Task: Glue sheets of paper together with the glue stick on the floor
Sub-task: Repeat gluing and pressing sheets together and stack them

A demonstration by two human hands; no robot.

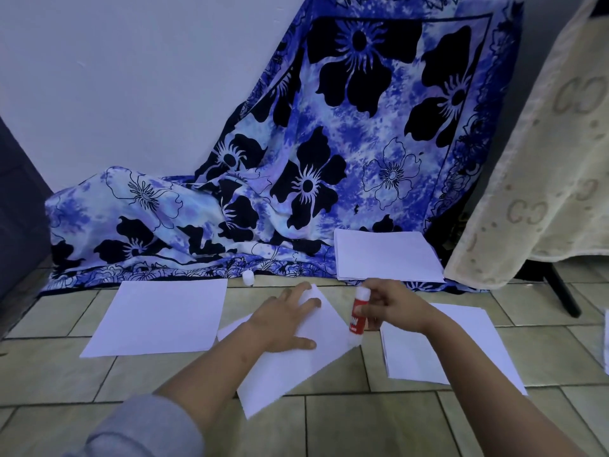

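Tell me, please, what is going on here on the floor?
A person is gluing paper on the tiled floor. The left hand presses flat on an angled sheet, while the right hand grips the red glue stick upright, its lower end at that sheet's right corner. A small white cap lies near the blue cloth. More sheets lie to either side.

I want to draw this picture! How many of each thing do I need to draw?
Paper lots: 4 (left sheet, middle sheet, right pile, back stack)
Glue stick: 1
White cap: 1
Hands: 2 (left hand, right hand)
Flowered blue cloth: 1
Cream blanket: 1
Total: 10
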